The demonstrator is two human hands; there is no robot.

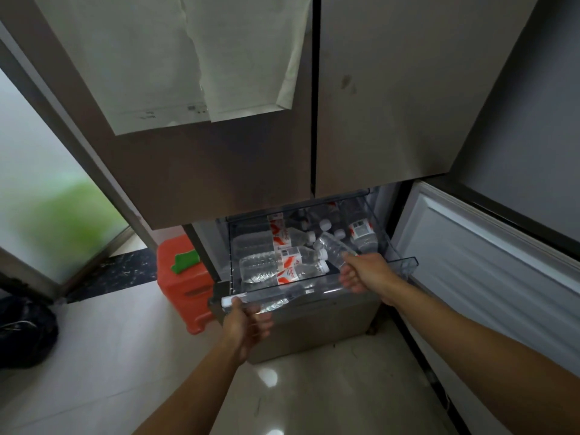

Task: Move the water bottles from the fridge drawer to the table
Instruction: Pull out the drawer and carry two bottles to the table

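Both bare forearms (470, 350) stretch forward and down toward the open fridge drawer (405, 263). The right hand (361, 273) grips the lower end of a water bottle (331, 249), which tilts up and left, its cap end above the drawer. The left hand (248, 323) holds the drawer's front rim, thumb on top. Inside, more bottles (282, 266) lie on their sides, caps pointing right, with others behind them.

view: your head camera, single wide-angle | faces: forward and down onto the open fridge drawer (405, 265) | range: near — your left hand (248, 321) and right hand (361, 271) both reach it
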